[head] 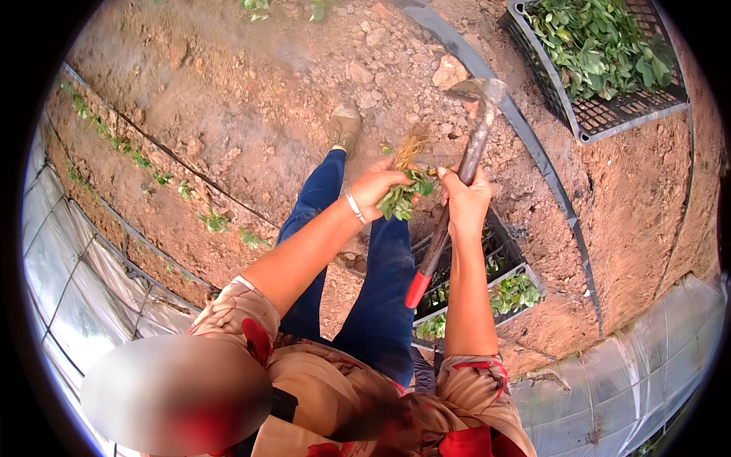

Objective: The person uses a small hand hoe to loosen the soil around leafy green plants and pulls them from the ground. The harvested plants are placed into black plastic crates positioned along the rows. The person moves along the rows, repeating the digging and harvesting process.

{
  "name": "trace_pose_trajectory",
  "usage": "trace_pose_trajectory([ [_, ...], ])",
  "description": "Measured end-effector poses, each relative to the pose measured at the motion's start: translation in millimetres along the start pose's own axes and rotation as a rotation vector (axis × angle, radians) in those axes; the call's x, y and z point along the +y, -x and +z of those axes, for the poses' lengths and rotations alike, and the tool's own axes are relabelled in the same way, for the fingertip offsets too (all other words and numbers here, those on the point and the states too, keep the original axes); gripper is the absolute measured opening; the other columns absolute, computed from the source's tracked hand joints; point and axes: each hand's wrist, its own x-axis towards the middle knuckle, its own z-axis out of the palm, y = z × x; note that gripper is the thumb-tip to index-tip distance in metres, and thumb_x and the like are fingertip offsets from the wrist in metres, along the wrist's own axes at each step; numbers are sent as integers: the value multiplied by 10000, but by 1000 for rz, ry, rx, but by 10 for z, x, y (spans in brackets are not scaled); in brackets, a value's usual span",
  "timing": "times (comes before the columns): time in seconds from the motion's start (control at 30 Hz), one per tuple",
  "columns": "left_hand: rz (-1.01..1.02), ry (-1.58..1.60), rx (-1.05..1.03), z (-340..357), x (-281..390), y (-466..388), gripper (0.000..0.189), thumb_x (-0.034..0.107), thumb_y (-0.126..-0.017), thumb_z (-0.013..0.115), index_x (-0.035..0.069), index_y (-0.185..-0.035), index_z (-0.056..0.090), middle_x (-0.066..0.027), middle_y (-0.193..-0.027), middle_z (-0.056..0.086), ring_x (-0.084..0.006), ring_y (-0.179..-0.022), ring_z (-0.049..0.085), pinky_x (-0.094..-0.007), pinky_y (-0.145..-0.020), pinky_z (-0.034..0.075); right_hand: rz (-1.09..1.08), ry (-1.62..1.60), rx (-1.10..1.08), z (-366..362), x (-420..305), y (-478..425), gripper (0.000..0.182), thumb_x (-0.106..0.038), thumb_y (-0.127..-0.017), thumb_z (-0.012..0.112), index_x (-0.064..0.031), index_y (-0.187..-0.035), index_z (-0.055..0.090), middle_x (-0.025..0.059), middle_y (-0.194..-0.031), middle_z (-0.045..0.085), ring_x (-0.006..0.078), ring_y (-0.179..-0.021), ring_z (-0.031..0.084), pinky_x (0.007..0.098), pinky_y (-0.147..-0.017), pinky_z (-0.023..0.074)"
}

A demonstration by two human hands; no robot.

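My left hand [381,185] holds a small bunch of green seedlings [398,202], leaves towards me. Their pale, stringy bare roots [412,149] stick out on the far side of the hand. Close by on the right, my right hand [468,197] is wrapped around the wooden handle of a hoe [475,143]. The metal hoe head [477,90] points away from me, and the red grip end [418,290] hangs near my leg. Thumb and finger of the right hand also reach a stem at the bunch's edge; whether they pinch it is hard to tell.
A black plastic crate [631,111] with leafy seedlings stands at the upper right. Beside my right leg are more black crates [505,245] with greens. A flat drip hose [539,151] crosses the stony soil. Young plants [214,221] grow in a row at left, near plastic sheeting [85,268].
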Motion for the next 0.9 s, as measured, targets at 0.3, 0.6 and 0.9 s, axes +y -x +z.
trace_pose_trajectory([
  [0.3, 105, 281, 147, -975, 932, -146, 227, 40, -781, 529, -51, -986, 492, -174, -872, 558, -249, -728, 571, -356, -663, 507, -669, 736, -190, 815, -280, -663, 242, -180, -696, 673, -10, -774, 520, 119, -579, 562, 277, -522, 566, 366, -502, 432],
  [0.6, 142, 288, 120, -1275, 1409, -242, 189, 47, -792, 541, -49, -952, 511, -164, -809, 588, -242, -701, 589, -351, -636, 516, -622, 1248, -107, 998, -301, -1288, 198, -184, -687, 640, -50, -782, 528, 170, -693, 601, 340, -658, 593, 416, -607, 470],
  [0.9, 124, 214, 109, -1349, 1496, -367, 218, 98, -811, 550, -36, -979, 519, -119, -790, 589, -220, -696, 582, -339, -641, 511, -524, 1475, -96, 910, -161, -1589, 233, -207, -678, 659, -79, -824, 531, 107, -692, 606, 317, -642, 595, 436, -617, 455],
])
